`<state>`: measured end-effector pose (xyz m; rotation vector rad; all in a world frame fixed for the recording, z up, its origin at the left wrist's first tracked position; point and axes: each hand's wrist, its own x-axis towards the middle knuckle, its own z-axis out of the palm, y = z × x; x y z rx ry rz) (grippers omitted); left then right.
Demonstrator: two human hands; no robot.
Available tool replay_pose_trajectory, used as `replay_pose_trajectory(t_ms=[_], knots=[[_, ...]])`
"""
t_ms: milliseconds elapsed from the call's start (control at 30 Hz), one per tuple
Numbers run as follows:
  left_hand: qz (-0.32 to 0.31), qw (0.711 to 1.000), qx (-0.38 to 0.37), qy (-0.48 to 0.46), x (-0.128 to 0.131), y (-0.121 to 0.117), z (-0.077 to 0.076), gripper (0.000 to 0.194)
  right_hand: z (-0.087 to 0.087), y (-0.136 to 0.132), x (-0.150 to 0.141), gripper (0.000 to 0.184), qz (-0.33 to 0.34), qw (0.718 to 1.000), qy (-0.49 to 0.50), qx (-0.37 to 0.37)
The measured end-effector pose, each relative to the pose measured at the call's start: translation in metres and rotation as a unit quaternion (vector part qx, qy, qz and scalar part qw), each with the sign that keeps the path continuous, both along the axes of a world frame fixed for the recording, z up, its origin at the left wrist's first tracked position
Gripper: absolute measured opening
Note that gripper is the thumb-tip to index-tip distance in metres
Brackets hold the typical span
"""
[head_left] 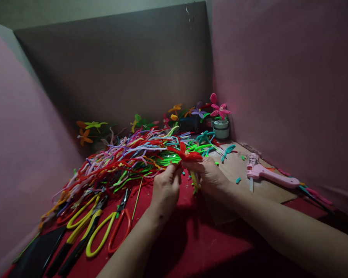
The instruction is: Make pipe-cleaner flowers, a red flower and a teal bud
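Observation:
A red pipe-cleaner flower (187,154) with pale stamens at its centre is held up in front of me. My right hand (213,175) is closed around the flower's base, and a yellow-green stem piece (195,183) hangs below its fingers. My left hand (166,183) pinches close against the flower's left underside, with thumb and forefinger together on a red part there. Just behind both hands spreads a large heap of coloured pipe cleaners (127,154). The exact grip points are partly hidden by my fingers.
Left of my arms lie scissors (123,216) with red and yellow handles, and pliers (84,235). A pink glue gun (272,177) rests on a board (234,168) at right. Finished flowers and a small pot (220,129) line the back wall.

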<state>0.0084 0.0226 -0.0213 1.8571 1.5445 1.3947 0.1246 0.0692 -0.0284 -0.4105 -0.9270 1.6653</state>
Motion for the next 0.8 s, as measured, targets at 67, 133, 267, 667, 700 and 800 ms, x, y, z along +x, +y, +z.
replay_pose_trajectory(t_ms=[67, 133, 267, 667, 700, 800], knots=[[-0.041, 0.992, -0.071, -0.094, -0.001, -0.001, 0.006, 0.021, 0.001, 0.002, 0.004, 0.015, 0.008, 0.999, -0.033, 0.023], [-0.075, 0.973, -0.132, -0.176, 0.000, -0.002, 0.012, 0.024, 0.004, 0.002, 0.008, 0.011, 0.014, 0.997, -0.063, 0.037], [-0.104, 0.941, -0.176, -0.268, 0.001, -0.003, 0.018, 0.022, 0.010, 0.002, 0.009, 0.010, 0.010, 0.997, -0.075, 0.033], [-0.331, 0.817, -0.268, -0.390, -0.007, -0.001, 0.011, 0.023, 0.016, -0.002, 0.012, 0.013, 0.124, 0.991, -0.038, 0.014], [-0.315, 0.841, -0.256, -0.358, -0.007, -0.001, 0.011, 0.024, 0.015, -0.002, 0.011, 0.011, 0.110, 0.993, -0.031, 0.010], [-0.175, 0.957, -0.133, -0.192, -0.002, -0.002, 0.009, 0.019, 0.010, 0.000, 0.008, 0.010, 0.037, 0.999, -0.008, -0.005]])
